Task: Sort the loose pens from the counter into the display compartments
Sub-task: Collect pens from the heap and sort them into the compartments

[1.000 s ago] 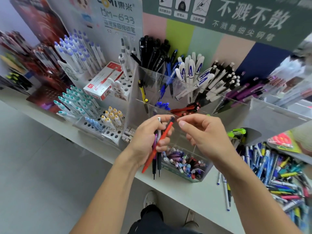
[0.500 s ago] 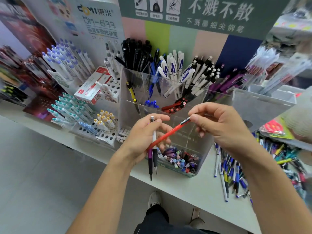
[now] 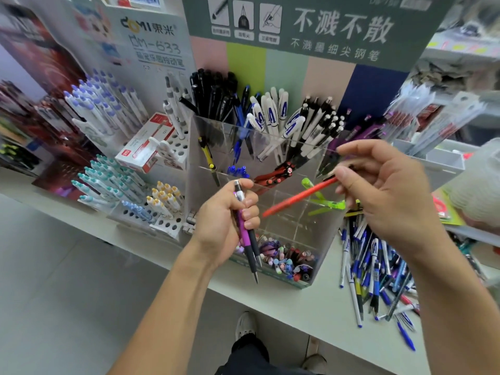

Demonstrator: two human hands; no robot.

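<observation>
Backboard (image 3: pixel 151 44) reads "DM-633"; left grip (image 3: pixel 227 220) clutches purple pen (image 3: pixel 241 226); right grip (image 3: pixel 384 190) pinches red pen (image 3: pixel 297 197).

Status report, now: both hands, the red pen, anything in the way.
Left hand grips purple and black pens. Right hand pinches red pen by one end, over the clear display. Nothing blocking the compartments.

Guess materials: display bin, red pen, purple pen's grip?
Bin: clear rigid plastic, likely acrylic; see-through walls, glossy edges.
Red pen, in right hand: looks like matte plastic; blurred.
Purple pen, in left hand: glossy plastic; black grip looks rubbery.
</observation>
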